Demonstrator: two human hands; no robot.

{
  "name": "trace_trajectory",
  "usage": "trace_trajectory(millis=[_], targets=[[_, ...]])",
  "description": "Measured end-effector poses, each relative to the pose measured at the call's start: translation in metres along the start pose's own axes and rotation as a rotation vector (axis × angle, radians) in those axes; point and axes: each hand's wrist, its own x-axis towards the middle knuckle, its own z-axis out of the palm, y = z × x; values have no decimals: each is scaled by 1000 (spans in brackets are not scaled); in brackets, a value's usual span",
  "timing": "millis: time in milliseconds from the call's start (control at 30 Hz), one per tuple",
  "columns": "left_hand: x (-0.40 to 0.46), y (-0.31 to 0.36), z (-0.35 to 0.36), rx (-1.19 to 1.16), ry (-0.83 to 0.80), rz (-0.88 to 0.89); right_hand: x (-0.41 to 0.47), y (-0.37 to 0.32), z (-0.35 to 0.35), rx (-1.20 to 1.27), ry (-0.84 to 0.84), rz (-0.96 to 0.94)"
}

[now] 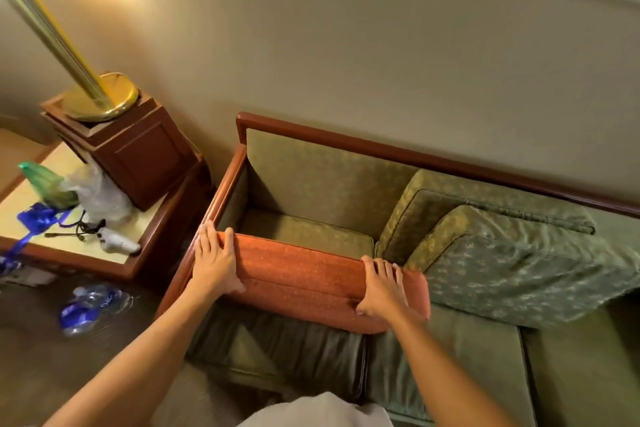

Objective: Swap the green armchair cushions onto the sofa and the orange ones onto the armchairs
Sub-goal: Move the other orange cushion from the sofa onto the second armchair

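Green fabric covers the sofa (311, 177), which stands against the wall. Two green cushions (512, 263) lean at its right side. An orange cushion (311, 274) stands on edge above the left seat. The left hand (214, 262) and the right hand (382, 288) each hold its top edge, fingers curled over it.

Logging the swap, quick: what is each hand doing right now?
Left hand: grips the left end of the orange cushion.
Right hand: grips the cushion's right end, fingers curled over its top edge.
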Motion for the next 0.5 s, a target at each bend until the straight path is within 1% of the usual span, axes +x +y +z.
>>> trace_trajectory(millis=[133,300,333,433,500], targets=[[8,40,-3,218,-7,125,5,10,4,8,1,35],[17,91,15,333,-7,312,16,13,15,17,-9,-53],[16,100,18,335,-2,314,18,14,17,11,5,-76],[15,114,20,327,10,246,27,17,20,2,58,-123],[17,119,18,330,-23,214,33,22,20,12,75,-174]])
